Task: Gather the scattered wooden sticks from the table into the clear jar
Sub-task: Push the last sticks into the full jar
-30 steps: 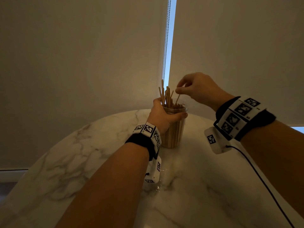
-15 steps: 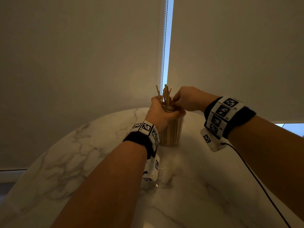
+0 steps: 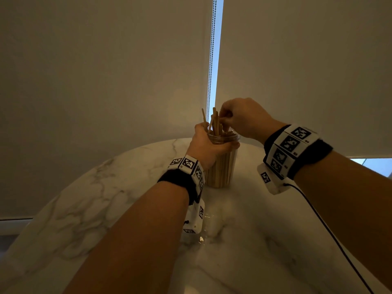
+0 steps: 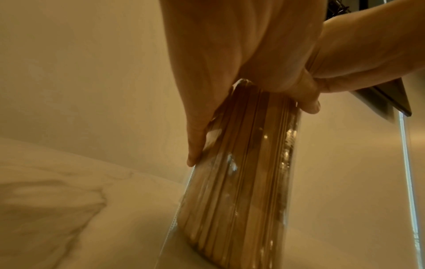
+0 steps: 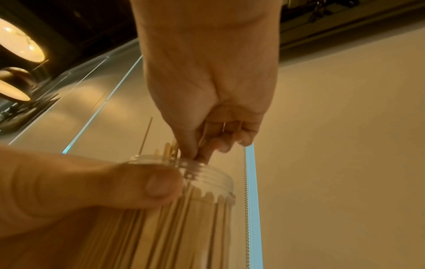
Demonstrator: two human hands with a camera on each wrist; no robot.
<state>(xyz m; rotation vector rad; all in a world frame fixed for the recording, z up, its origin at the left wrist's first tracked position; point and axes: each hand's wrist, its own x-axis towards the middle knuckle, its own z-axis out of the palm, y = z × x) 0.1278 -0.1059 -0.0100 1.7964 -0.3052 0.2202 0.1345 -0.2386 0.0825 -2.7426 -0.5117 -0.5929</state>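
Note:
A clear jar (image 3: 222,168) packed with wooden sticks stands upright on the marble table (image 3: 101,200). My left hand (image 3: 212,144) grips the jar just below its threaded rim (image 5: 207,174), thumb on the near side. Several sticks (image 3: 214,122) poke up above the jar's mouth. My right hand (image 3: 223,119) hovers over the mouth, thumb and forefinger pinching a wooden stick (image 5: 203,154) that reaches down into the jar. In the left wrist view the jar (image 4: 241,182) fills the centre and my fingers (image 4: 196,138) wrap its side.
Roller blinds hang right behind the table, with a bead chain (image 3: 212,49) in the gap between them. A black cable (image 3: 318,213) runs from my right wrist band across the table. The table's round edge curves away on the left.
My right hand dropped from above the jar to its rim, then rose a little; its fingers now pinch among the protruding sticks. My left hand has kept its hold on the jar.

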